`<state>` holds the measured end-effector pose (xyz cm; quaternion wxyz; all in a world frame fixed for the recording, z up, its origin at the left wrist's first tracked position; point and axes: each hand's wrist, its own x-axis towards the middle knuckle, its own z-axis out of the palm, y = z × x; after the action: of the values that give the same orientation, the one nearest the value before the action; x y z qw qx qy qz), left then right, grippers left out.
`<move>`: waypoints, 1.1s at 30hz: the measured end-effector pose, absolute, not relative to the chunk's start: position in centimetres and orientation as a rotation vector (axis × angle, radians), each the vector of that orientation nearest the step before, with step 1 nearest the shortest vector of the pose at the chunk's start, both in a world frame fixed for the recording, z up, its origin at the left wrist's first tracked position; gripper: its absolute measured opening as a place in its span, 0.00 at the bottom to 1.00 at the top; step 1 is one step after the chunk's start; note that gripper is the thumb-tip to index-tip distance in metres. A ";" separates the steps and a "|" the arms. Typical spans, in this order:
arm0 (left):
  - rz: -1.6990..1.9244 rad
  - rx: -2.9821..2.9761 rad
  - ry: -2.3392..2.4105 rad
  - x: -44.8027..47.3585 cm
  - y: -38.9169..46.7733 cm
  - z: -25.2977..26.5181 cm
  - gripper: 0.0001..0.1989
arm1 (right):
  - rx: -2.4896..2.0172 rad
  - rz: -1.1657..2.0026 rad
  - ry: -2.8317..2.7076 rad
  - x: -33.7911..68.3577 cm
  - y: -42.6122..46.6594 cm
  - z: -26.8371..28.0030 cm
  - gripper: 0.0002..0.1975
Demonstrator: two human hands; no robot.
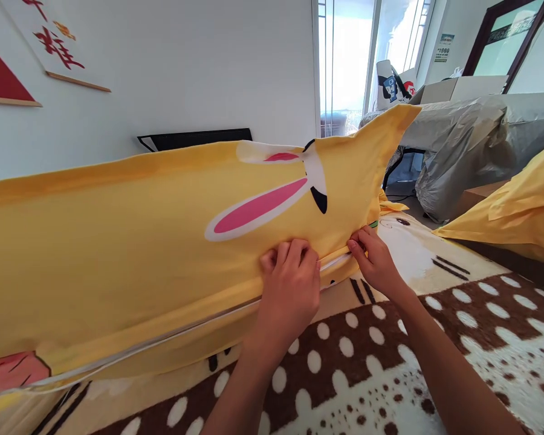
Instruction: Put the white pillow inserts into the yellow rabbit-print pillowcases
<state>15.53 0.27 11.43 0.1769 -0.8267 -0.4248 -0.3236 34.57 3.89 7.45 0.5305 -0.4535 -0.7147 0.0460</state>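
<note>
A long yellow fabric cover (131,241) with printed pink-and-white rabbit ears stands on its side across the view. Along its lower edge runs a white zipper-like strip (176,334). My left hand (292,284) has its fingers curled into the cloth just above this strip, below the ears. To its right, my right hand (376,260) pinches the cover's lower edge close to the right end. Whether a zipper pull is between those fingertips is hidden.
Under the cover lies a brown-and-cream blanket (326,356) with white dots. More yellow cloth (526,202) rises at the right. Behind it stands furniture wrapped in grey plastic (462,145), with a cardboard box (476,89) on top. A white wall (217,66) closes off the back.
</note>
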 end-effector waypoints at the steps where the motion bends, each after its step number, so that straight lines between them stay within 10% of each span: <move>1: -0.932 -2.306 -1.202 15.6 0.3 11.3 0.08 | -1.082 0.122 -1.690 34.5 3.9 7.5 0.13; 33: -0.957 -2.569 -1.056 19.5 -0.5 7.7 0.18 | -0.928 0.780 -1.227 33.7 3.5 8.8 0.16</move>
<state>19.48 -0.49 7.67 0.1018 -0.8698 -0.3577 -0.3241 33.68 3.48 8.79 0.6508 -0.4084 -0.5402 0.3432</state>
